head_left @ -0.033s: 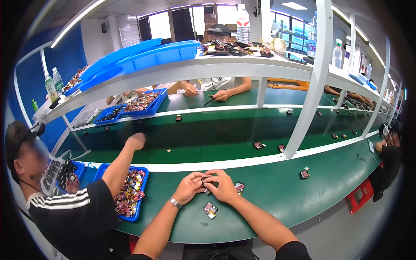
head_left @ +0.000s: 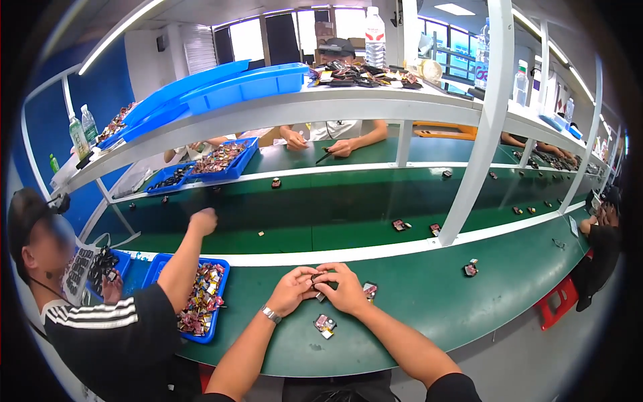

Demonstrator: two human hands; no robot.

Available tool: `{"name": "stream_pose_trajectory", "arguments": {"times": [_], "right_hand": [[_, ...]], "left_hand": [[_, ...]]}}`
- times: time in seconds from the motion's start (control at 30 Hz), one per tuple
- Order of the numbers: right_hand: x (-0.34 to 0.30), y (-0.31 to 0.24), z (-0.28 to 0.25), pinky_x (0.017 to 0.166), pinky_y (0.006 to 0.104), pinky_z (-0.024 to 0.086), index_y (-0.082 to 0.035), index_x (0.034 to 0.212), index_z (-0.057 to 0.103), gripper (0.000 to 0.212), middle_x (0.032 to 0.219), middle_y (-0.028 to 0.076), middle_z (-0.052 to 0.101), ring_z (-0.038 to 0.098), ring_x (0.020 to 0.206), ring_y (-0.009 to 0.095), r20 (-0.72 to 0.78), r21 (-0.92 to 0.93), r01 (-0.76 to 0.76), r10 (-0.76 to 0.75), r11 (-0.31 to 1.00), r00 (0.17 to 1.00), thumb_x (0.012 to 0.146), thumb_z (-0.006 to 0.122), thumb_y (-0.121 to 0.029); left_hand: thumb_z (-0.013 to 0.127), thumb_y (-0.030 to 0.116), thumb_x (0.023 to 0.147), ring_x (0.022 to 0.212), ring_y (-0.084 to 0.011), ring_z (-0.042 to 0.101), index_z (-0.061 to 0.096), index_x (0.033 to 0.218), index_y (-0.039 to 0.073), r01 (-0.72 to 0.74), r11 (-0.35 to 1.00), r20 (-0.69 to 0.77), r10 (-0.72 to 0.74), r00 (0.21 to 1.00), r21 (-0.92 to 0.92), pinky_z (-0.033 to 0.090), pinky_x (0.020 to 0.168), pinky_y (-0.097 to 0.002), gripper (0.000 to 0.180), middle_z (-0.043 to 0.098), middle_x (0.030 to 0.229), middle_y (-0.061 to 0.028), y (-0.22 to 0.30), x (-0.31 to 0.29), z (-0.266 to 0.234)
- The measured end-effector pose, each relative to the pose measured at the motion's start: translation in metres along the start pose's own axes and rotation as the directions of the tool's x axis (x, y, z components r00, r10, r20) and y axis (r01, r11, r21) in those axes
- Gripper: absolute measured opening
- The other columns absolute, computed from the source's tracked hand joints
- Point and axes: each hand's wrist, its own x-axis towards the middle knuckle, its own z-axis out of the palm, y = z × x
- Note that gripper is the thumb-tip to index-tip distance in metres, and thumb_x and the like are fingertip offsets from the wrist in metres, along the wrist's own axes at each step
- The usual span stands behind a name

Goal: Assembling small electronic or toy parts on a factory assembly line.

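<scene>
Both forearms come up from the lower edge and angle inward, so the two hands meet over the green table [head_left: 415,301] a little ahead of the body. The left hand [head_left: 293,289], with a metal watch at the wrist, lies palm down with its fingers curled toward the middle; the right hand [head_left: 345,287] mirrors it, knuckles up and fingers bent inward. Between the fingertips of both sits a small dark part [head_left: 317,277], pinched from either side, with each hand closed tightly round it so that only a sliver of it shows; what kind of part it is cannot be told. It is held just above the table surface, right where the two hands touch. Just beside the right hand lies a small reddish component [head_left: 370,289], and nearer the body, below the hands, lies another small component with a yellow and red face [head_left: 325,325]. To the left a co-worker in a dark striped shirt stretches an arm out over the table, the co-worker's hand [head_left: 203,220] loosely fisted above the green conveyor belt [head_left: 335,214]. A blue tray [head_left: 221,295] full of colourful small parts stands beside that person, well apart from the joined hands.
</scene>
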Motion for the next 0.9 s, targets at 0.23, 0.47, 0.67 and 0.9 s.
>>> {"name": "stream_pose_trajectory", "arguments": {"times": [0.23,0.47,0.67,0.9], "right_hand": [[-0.002,-0.003,0.006,0.095,0.0392,0.045,-0.009,0.092,0.072,0.013,0.117,0.006,0.062,0.054,0.111,0.028,-0.026,0.008,-0.033,0.033,0.999,0.999,0.079,0.069,-0.012],[-0.004,-0.006,0.009,0.097,0.0398,0.044,-0.009,0.095,0.072,0.018,0.119,0.008,0.060,0.052,0.115,0.030,-0.070,-0.027,-0.031,0.029,0.999,0.997,0.078,0.069,-0.010],[-0.002,-0.011,0.012,0.098,0.0396,0.044,-0.009,0.095,0.072,0.020,0.121,0.008,0.060,0.052,0.115,0.030,-0.086,-0.023,0.063,-0.065,0.998,0.994,0.075,0.071,-0.006],[-0.002,-0.009,0.007,0.099,0.0399,0.043,-0.008,0.094,0.072,0.019,0.120,0.008,0.061,0.052,0.116,0.031,-0.088,-0.031,0.041,-0.044,0.999,0.995,0.075,0.070,-0.007]], "left_hand": [[0.057,0.008,0.095,0.110,-0.0197,0.061,0.050,0.118,0.004,-0.017,0.999,-0.033,0.018,0.999,0.044,0.054,0.088,-0.0322,0.025,0.059,0.124,-0.0136,-0.001,0.000,0.004],[0.058,0.007,0.094,0.111,-0.0206,0.060,0.050,0.116,0.004,-0.031,0.999,-0.045,0.031,0.998,0.014,0.054,0.088,-0.0325,0.024,0.055,0.130,-0.0157,0.000,0.000,0.003],[0.057,0.006,0.094,0.110,-0.0208,0.060,0.050,0.115,0.005,-0.102,0.995,-0.061,0.103,0.993,0.014,0.053,0.089,-0.0339,0.023,0.056,0.129,-0.0150,-0.005,0.000,0.002],[0.051,0.005,0.097,0.109,-0.0195,0.061,0.049,0.118,0.003,-0.112,0.993,-0.040,0.113,0.993,0.030,0.053,0.090,-0.0335,0.022,0.059,0.124,-0.0125,-0.005,-0.001,0.003]]}}
